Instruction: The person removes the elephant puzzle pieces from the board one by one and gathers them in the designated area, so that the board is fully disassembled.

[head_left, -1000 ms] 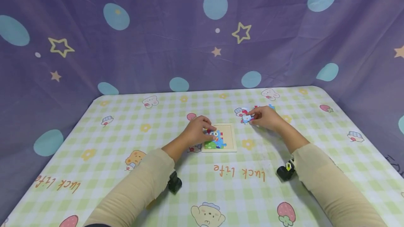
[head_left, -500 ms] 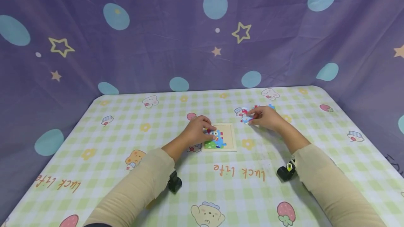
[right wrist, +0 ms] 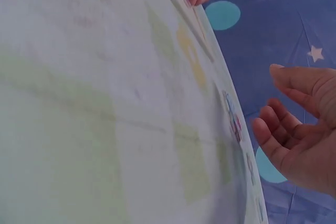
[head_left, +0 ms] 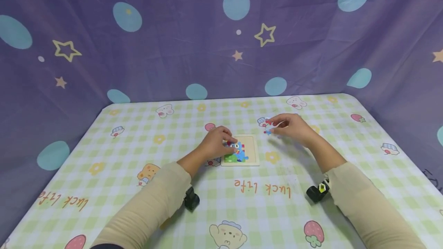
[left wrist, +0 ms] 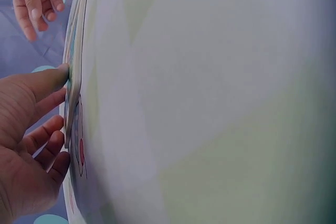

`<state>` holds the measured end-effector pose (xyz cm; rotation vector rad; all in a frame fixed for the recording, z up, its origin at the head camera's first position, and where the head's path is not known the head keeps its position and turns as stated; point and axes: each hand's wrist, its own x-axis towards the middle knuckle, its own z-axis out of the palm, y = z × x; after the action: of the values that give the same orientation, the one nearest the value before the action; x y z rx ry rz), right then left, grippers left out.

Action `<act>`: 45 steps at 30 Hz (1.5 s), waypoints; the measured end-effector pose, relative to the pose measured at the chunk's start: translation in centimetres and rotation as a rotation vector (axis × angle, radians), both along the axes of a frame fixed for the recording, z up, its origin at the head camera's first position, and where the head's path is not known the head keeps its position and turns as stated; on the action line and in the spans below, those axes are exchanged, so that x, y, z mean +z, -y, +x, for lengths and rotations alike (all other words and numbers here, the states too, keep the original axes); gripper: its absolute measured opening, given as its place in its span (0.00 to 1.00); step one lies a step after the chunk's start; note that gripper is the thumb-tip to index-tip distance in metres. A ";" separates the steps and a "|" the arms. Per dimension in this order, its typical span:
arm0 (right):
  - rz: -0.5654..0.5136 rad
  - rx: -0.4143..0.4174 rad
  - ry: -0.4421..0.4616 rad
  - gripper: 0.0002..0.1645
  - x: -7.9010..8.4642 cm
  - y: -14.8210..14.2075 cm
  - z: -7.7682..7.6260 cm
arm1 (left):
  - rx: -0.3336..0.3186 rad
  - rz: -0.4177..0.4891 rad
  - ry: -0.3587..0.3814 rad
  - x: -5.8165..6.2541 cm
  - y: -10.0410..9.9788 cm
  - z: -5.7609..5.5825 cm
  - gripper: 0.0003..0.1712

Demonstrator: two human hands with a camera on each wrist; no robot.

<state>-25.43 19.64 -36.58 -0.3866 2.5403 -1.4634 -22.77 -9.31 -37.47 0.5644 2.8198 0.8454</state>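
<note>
A square wooden puzzle tray [head_left: 252, 150] lies mid-table, with joined blue, red and green jigsaw pieces [head_left: 238, 157] filling its left side. My left hand [head_left: 215, 143] rests over that side, thumb and fingertips touching the pieces or the tray. Just right of the tray, a loose blue-and-red jigsaw piece [head_left: 268, 131] lies on the cloth. My right hand [head_left: 293, 128] hovers above and beside it, thumb and fingers apart. The right wrist view shows nothing between the fingers of that hand [right wrist: 302, 124], and the loose pieces [right wrist: 232, 116] below it.
A checked tablecloth [head_left: 138, 141] with printed fruit, flowers and animals covers the table. More flat pieces [right wrist: 250, 169] lie farther along the cloth in the right wrist view. A purple curtain [head_left: 166, 60] hangs behind the far edge.
My right hand has let go of the blue-and-red jigsaw piece, which was tilted in its fingers and now lies lower, and has risen slightly. My left hand stays in place.
</note>
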 end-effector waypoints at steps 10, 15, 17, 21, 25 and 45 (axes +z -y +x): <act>-0.027 0.064 -0.030 0.21 0.6 1.4 0.8 | -0.067 -0.048 -0.060 0.0 0.1 -0.2 0.18; -0.043 0.082 -0.041 0.20 0.6 2.2 0.9 | -0.074 -0.057 -0.056 0.1 0.2 -0.1 0.18; -0.037 0.085 -0.044 0.20 0.6 2.6 0.9 | -0.081 -0.064 -0.053 0.1 0.2 0.0 0.19; -0.013 0.107 -0.056 0.20 0.7 3.3 1.1 | -0.101 -0.077 -0.051 0.1 0.3 0.0 0.20; -0.018 0.134 -0.059 0.20 0.7 4.0 1.3 | -0.117 -0.070 -0.030 0.2 0.4 0.0 0.22; 0.061 0.278 -0.030 0.16 0.5 7.2 2.0 | -0.155 -0.055 0.008 0.7 1.2 0.1 0.28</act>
<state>-23.45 12.49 -36.07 -0.7238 2.4266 -1.2844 -22.64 -10.50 -36.73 0.7579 2.7394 0.7374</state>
